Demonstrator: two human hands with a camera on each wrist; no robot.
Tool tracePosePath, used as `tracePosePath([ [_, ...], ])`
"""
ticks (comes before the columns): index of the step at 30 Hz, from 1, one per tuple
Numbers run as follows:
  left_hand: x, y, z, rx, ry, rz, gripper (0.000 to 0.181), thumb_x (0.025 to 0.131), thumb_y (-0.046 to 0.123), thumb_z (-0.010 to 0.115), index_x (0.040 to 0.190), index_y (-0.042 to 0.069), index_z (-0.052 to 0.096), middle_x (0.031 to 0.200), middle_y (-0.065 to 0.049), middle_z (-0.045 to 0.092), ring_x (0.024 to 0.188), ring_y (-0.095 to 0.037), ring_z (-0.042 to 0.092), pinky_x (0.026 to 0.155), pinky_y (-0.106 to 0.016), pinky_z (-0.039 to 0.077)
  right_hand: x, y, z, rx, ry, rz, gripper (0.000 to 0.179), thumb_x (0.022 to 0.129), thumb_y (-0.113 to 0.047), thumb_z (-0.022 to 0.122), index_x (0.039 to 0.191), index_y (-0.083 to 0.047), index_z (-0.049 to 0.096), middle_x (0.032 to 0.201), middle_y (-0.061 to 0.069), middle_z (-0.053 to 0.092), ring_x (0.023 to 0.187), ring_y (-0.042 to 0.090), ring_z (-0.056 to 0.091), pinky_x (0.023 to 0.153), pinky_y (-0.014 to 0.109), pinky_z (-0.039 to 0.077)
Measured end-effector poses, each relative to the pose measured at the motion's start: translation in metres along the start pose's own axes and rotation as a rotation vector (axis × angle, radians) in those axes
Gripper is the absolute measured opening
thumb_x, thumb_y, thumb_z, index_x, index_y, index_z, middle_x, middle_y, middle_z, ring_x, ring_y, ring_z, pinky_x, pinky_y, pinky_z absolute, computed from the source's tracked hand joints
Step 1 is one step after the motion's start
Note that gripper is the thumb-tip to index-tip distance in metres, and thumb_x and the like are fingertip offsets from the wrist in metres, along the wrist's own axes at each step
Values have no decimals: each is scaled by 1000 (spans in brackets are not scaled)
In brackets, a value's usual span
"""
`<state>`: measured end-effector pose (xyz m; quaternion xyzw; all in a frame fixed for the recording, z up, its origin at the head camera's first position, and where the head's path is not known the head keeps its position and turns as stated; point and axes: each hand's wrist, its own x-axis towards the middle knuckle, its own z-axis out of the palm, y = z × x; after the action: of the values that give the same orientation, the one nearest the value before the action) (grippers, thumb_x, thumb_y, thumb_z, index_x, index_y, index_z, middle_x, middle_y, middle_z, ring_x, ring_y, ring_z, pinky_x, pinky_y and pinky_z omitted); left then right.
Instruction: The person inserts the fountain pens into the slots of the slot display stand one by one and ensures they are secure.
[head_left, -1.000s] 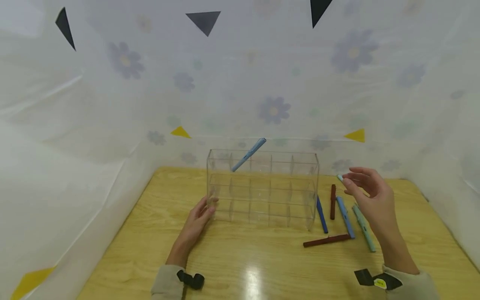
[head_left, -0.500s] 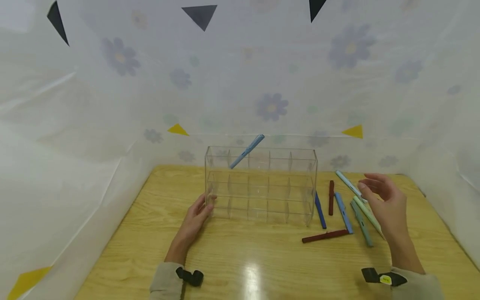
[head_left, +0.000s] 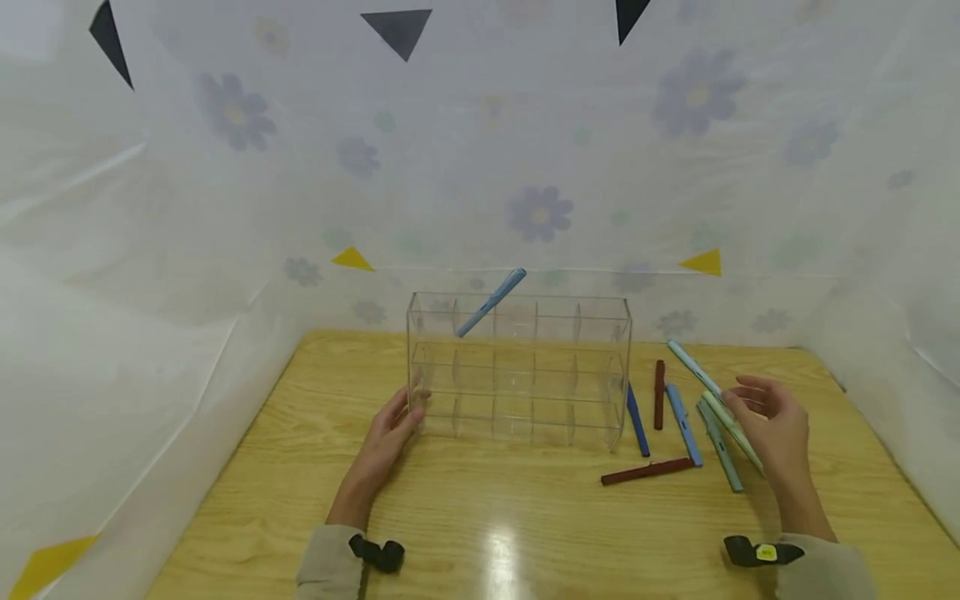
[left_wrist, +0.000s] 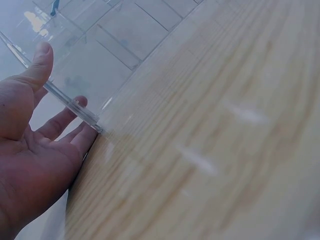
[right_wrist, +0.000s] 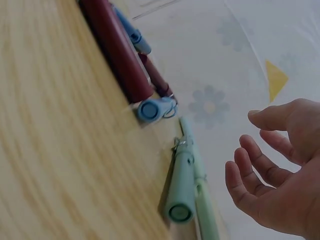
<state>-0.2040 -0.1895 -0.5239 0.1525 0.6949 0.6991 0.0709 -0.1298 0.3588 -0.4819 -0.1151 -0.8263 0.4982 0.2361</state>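
Observation:
A clear divided organizer (head_left: 517, 379) stands on the table. My left hand (head_left: 387, 429) holds its left end, thumb in front and fingers around the side edge, as the left wrist view shows. A light-blue pen (head_left: 491, 302) leans tilted at the organizer's top, its upper end above the rim. My right hand (head_left: 772, 421) hovers by a pale-blue pen (head_left: 693, 367) and a pale-green pen (head_left: 731, 429). In the right wrist view its fingers are loosely bent, with nothing between them. A grey-green pen (right_wrist: 181, 187) lies beside the pale-green one.
Right of the organizer lie a dark-blue pen (head_left: 637, 421), an upright-lying dark-red pen (head_left: 659, 396), a mid-blue pen (head_left: 684, 425) and a second dark-red pen (head_left: 647, 472) across the front. A white flowered curtain (head_left: 465, 167) encloses the wooden table (head_left: 480, 517) behind and at the sides.
My right hand has moved right and toward me from the pale-blue pen's far end, uncovering that pen and the pale-green one, then lowered slightly. The left hand stays at the organizer.

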Motion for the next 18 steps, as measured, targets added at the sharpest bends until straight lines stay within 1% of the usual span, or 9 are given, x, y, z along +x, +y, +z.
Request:
tracePosePath([
  [2, 0, 1, 0, -4, 2, -4, 56, 109, 18, 54, 161, 11, 34, 154, -17, 46, 147, -31, 36, 103, -28, 44, -1, 5, -3, -35, -9, 28, 27, 98, -22, 73, 123, -13, 66, 96, -28, 62, 89, -9, 58, 71, 8, 46],
  [4, 0, 1, 0, -9, 4, -9, 56, 109, 19, 54, 161, 11, 34, 154, -17, 46, 147, -32, 36, 103, -28, 44, -2, 10, -5, -65, -19, 51, 28, 98, -24, 73, 121, -11, 66, 95, -29, 61, 87, -10, 57, 70, 8, 46],
  [9, 0, 0, 1, -13, 2, -8, 56, 109, 18, 54, 161, 12, 34, 154, -18, 46, 147, -32, 36, 103, -29, 44, -3, 25, -7, -142, -61, 91, 40, 99, -27, 72, 127, 0, 62, 93, -29, 60, 82, -15, 54, 67, 9, 45],
  [11, 0, 0, 0, -8, -1, -3, 56, 109, 18, 54, 161, 11, 34, 154, -19, 45, 147, -33, 35, 103, -30, 44, -3, 29, -7, -167, -85, 101, 45, 99, -29, 71, 129, 3, 61, 93, -29, 60, 81, -16, 52, 66, 10, 45],
  [13, 0, 0, 0, -2, -7, 5, 56, 109, 18, 54, 161, 11, 34, 155, -19, 45, 147, -34, 35, 103, -32, 45, -3, 32, -7, -189, -102, 104, 46, 99, -29, 71, 130, 4, 61, 92, -27, 62, 80, -15, 52, 65, 11, 45],
  [15, 0, 1, 0, 1, -9, 6, 56, 109, 19, 54, 161, 11, 34, 154, -19, 45, 147, -34, 35, 103, -33, 45, -2, 35, -7, -203, -112, 91, 45, 98, -27, 72, 129, 4, 62, 92, -24, 64, 78, -15, 52, 65, 11, 45],
  [18, 0, 1, -1, 9, -11, 9, 56, 109, 19, 54, 161, 11, 34, 154, -18, 45, 147, -35, 35, 104, -34, 45, -2, 37, -8, -227, -120, 50, 41, 96, -21, 76, 124, 6, 65, 91, -11, 70, 76, -14, 54, 65, 10, 45],
])
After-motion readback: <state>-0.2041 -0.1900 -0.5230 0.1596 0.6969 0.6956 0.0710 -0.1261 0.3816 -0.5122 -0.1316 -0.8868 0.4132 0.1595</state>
